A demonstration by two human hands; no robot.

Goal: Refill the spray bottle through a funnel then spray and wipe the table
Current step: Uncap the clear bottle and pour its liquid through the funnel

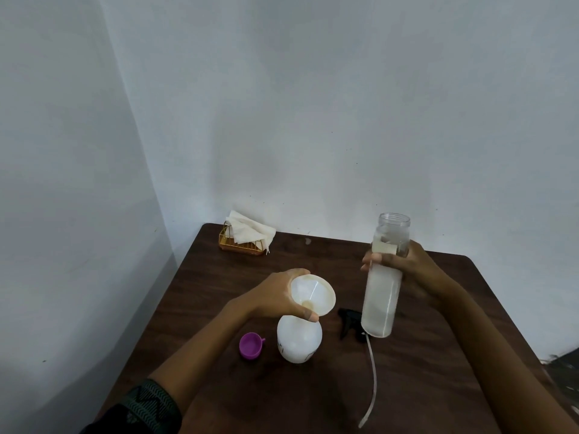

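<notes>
The purple cap (pixel 249 346) is lying just left of the white bottle (pixel 299 339) on the surface (pixel 423 386). The left hand (pixel 275 297), its grip pinching the funnel (pixel 313 294), is holding it above that bottle. Right of the bottle, the black sprayer head (pixel 349 321) is lying flat, and the right hand (pixel 410 270) is gripping the open spray bottle (pixel 383 292), raised upright.

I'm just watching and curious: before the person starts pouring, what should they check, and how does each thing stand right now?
1. Clear bottle uncapped: ok, mouth is open.
2. Clear bottle gripped firmly: ok, right hand wraps it, lifted off the table.
3. Funnel seated in the white bottle: cannot tell, left hand holds it tilted at the top.
4. White bottle's purple cap off: ok, lying beside it.
5. Spray head out of the way: ok, on the table.
6. Napkins ready: ok, in the holder.
</notes>
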